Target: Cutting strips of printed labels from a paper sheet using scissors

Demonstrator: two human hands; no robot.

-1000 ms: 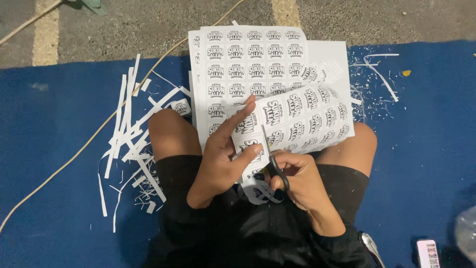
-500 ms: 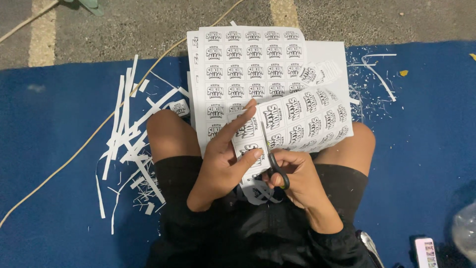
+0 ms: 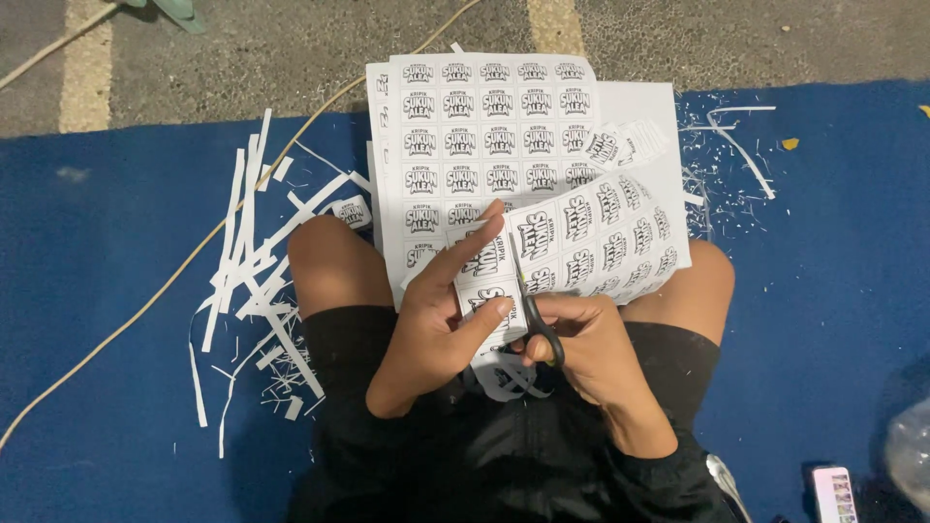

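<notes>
I sit cross-legged on a blue mat. My left hand (image 3: 441, 310) pinches a white sheet of printed labels (image 3: 601, 232), thumb on top, index finger stretched along it. My right hand (image 3: 591, 349) grips black-handled scissors (image 3: 535, 315), whose blades cut up into that sheet between two columns of labels. A cut label strip hangs below the hands over my black shorts. A stack of uncut label sheets (image 3: 484, 126) lies on the mat just beyond my knees.
White paper offcut strips (image 3: 257, 261) lie scattered left of my left knee, with smaller scraps (image 3: 727, 145) at the upper right. A thin cord (image 3: 145, 310) crosses the mat diagonally. A phone (image 3: 835, 494) and a clear plastic bag (image 3: 911, 455) sit at the lower right.
The scissors have advanced a little up the sheet. Both hands have stayed almost in place.
</notes>
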